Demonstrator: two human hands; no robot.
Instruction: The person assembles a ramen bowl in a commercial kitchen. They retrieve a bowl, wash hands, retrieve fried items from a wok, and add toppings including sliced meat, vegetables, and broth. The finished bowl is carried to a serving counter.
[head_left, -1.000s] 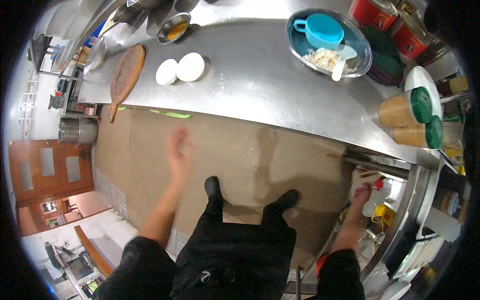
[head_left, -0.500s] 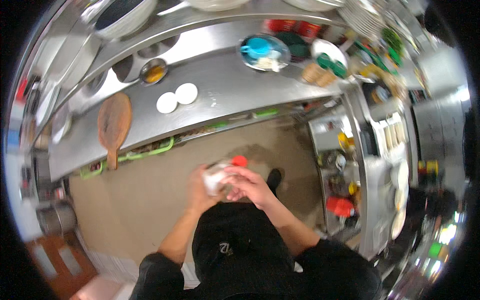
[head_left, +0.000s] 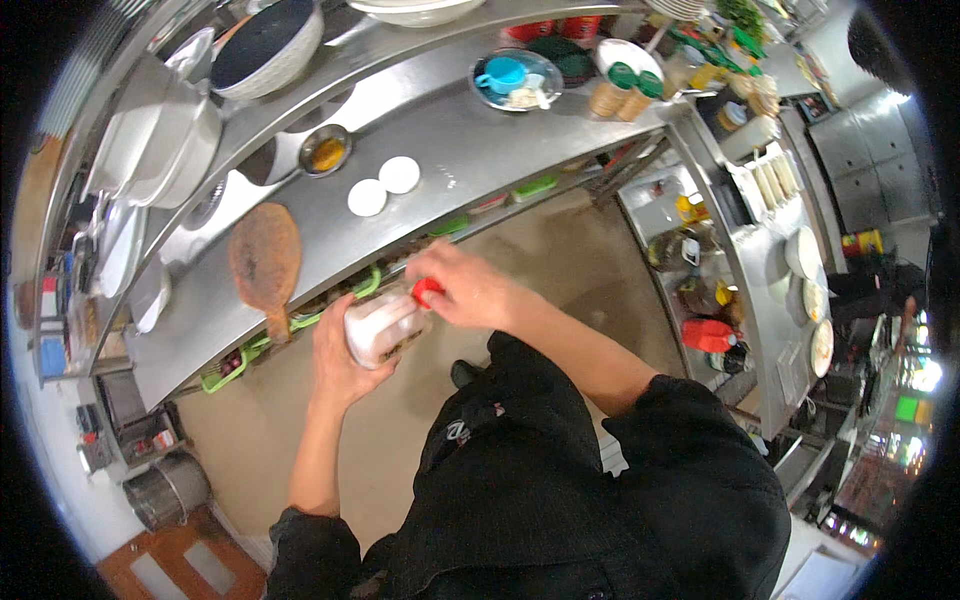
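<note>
— Left hand (head_left: 340, 355)?
— Wrapped around a pale plastic bottle (head_left: 385, 328), chest-high over the tan floor (head_left: 560, 250).
— Right hand (head_left: 470, 290)?
— Fingers pinched on its red cap (head_left: 426, 290).
— Around them?
— Curved steel counter (head_left: 470, 150): wooden board (head_left: 265, 260), two white discs (head_left: 383, 186), two green-lidded paper cups (head_left: 625, 90).

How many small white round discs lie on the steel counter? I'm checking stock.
2: the left disc and the right disc lie side by side on the counter, past the wooden board. None seem hidden.
</note>
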